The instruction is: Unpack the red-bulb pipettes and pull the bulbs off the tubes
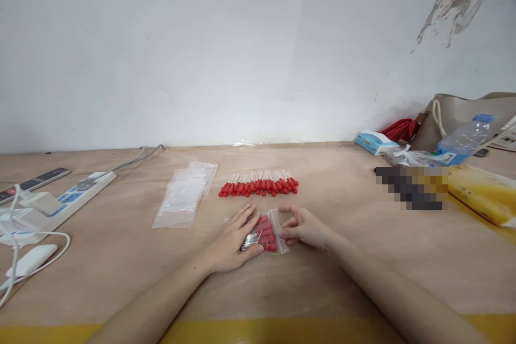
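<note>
A clear zip-lock bag [274,224] lies flat in front of me, with several red-tipped pieces [266,234] inside. My left hand [237,239] rests on its left part, fingers stretched out and palm down, hiding some of the contents. At the zip edge on the right, my right hand [302,228] has its thumb and curled fingers closed on the plastic, the index finger reaching over the upper corner. Just beyond the bag, a row of thin pale sticks with rounded red tips [258,185] is laid out, tips toward me.
Flat clear zip bags [181,196] overlap to the left of the sticks. Farther left are a power strip [76,196] with cables and a remote control [36,183]. A tissue pack [374,142], a plastic bottle [467,140] and a yellow packet [479,193] stand at the right.
</note>
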Motion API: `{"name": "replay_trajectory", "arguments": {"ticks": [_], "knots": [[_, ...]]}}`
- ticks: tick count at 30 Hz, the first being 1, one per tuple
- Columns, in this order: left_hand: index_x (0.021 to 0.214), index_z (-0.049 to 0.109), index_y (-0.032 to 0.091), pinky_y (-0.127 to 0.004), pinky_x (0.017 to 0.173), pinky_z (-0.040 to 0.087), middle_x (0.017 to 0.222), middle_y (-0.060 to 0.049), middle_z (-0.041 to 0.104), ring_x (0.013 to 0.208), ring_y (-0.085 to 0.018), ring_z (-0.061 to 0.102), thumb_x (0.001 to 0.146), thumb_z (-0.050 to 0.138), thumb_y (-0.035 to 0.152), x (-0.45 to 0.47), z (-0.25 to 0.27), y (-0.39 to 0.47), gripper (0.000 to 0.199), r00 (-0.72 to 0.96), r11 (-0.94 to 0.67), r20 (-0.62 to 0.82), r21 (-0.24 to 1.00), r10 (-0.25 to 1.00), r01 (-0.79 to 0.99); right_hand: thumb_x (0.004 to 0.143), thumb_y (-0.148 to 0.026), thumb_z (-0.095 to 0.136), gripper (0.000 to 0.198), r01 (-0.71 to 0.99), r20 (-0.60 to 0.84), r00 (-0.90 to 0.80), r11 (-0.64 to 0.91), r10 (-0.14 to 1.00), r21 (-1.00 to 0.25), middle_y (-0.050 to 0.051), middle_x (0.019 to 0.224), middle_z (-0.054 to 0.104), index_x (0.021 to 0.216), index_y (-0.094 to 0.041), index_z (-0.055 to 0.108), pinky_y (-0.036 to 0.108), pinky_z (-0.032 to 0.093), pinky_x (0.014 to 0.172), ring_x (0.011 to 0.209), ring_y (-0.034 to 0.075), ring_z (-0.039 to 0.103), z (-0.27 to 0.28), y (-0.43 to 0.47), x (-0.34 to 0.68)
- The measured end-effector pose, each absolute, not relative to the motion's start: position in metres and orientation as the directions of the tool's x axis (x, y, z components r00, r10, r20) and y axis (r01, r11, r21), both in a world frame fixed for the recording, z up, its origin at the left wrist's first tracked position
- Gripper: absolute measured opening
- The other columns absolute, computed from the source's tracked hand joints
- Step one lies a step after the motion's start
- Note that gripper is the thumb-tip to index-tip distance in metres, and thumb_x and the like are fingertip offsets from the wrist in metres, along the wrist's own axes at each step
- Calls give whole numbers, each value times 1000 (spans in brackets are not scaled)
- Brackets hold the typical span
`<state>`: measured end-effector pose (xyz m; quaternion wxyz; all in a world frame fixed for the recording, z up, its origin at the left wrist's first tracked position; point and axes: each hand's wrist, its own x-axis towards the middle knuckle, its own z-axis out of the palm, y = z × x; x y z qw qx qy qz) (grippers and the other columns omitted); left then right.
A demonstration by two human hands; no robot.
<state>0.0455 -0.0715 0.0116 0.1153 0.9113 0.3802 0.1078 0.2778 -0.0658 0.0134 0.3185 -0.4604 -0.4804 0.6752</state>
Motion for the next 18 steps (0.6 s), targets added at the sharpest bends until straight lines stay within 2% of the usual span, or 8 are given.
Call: {"name": "replay_trajectory", "arguments": {"ticks": [4,7,10,14,18], "knots": [[140,5,20,-52,105,18,146,-13,3,133,-31,2,83,39,54,45,14,-72,74,701,-690,53,245,711,681,57,-20,74,70,30,-305,-262,-308,916,-951,-5,61,61,115,-14,35,21,46,47,48,10,57,12,-68,269],[140,7,20,-53,104,15,146,-13,4,133,-31,0,85,36,52,44,15,-70,70,683,-675,60,237,728,699,54,-19,74,67,0,-295,-218,-302,930,-953,-6,56,59,110,-14,38,21,44,47,47,9,55,12,-68,265],[137,23,22,-50,105,20,144,-11,19,133,-28,9,89,35,44,48,17,-65,55,670,-685,164,277,724,674,50,-21,76,68,-26,-280,-241,-294,929,-955,-8,49,57,106,-13,39,19,39,44,41,8,50,12,-69,265],[123,47,22,-39,98,36,125,-10,46,118,-20,40,90,37,27,61,22,-54,35,717,-795,347,315,605,519,46,-25,78,71,18,-277,-230,-280,933,-960,-9,47,57,104,-13,38,18,31,41,38,6,45,12,-70,265],[114,54,23,-33,89,42,114,-8,52,104,-17,49,88,38,18,79,31,-47,31,801,-883,375,250,467,398,43,-26,81,72,-10,-241,-233,-250,942,-968,-9,50,59,101,-14,40,21,39,52,48,10,55,12,-69,267]]}}
